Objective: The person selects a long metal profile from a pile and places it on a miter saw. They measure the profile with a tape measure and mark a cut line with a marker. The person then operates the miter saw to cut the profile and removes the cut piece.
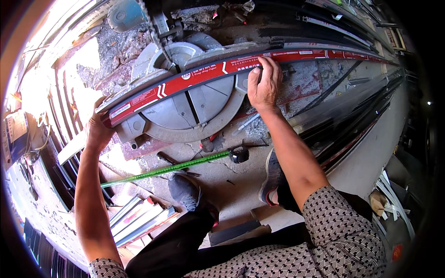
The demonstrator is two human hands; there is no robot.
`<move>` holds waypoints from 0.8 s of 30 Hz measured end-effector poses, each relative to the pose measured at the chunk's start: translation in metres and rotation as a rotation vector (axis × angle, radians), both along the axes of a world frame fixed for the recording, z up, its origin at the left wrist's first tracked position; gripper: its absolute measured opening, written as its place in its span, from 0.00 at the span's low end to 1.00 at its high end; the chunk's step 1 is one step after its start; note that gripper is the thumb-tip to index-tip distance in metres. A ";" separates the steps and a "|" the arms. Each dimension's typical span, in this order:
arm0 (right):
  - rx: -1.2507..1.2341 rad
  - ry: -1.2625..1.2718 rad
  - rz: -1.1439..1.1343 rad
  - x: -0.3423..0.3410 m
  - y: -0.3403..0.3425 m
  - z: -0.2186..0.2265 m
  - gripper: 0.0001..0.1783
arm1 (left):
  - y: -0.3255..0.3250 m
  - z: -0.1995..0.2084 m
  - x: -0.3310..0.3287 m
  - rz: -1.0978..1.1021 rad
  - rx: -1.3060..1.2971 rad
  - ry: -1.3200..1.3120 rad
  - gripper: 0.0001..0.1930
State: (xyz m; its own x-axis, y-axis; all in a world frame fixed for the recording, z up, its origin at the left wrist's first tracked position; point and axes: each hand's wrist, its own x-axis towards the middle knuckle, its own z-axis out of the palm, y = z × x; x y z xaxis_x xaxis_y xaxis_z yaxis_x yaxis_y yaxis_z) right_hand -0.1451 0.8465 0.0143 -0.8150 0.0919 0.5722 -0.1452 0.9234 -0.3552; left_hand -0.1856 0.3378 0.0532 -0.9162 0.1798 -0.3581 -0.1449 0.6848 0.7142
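Note:
A long straight profile bar [185, 79] covered with red printed film lies across the round grey table of a mitre saw [211, 99], against its fence. My left hand [98, 130] grips the bar's left end; its fingertips are partly hidden behind it. Further right, my right hand [266, 88] holds the same bar, with fingers over the top edge and the thumb on the near side. The saw's blade guard and head [160, 28] stand raised behind the bar. Near my feet, a tape measure [238, 154] lies with its green blade [176, 167] pulled out to the left.
Dark profiles [343, 116] are stacked on the right, beside the bar's far end. Offcuts [141, 220] lie at lower left, and a dark block [234, 232] sits between my legs. Metal shavings [102, 65] cover the floor behind the saw. White strips [394, 199] lie at far right.

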 end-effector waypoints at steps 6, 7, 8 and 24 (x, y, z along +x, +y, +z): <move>-0.010 0.027 0.007 -0.001 0.003 0.000 0.20 | 0.005 0.007 -0.001 -0.048 -0.131 0.041 0.49; -0.006 0.026 0.003 -0.001 0.004 -0.001 0.20 | 0.005 0.007 -0.003 -0.067 -0.228 0.072 0.49; -0.019 0.030 0.015 -0.002 0.000 0.000 0.20 | -0.007 0.000 -0.001 -0.062 -0.192 0.069 0.49; -0.074 0.035 0.046 -0.001 -0.004 -0.003 0.20 | -0.002 0.017 0.003 -0.044 -0.221 0.082 0.44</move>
State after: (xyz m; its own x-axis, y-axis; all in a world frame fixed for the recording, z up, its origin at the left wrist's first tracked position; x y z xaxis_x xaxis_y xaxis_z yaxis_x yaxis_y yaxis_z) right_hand -0.1461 0.8427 0.0114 -0.7988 0.0975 0.5936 -0.2008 0.8870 -0.4158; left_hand -0.1825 0.3360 0.0697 -0.9369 0.1459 -0.3178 -0.0589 0.8301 0.5545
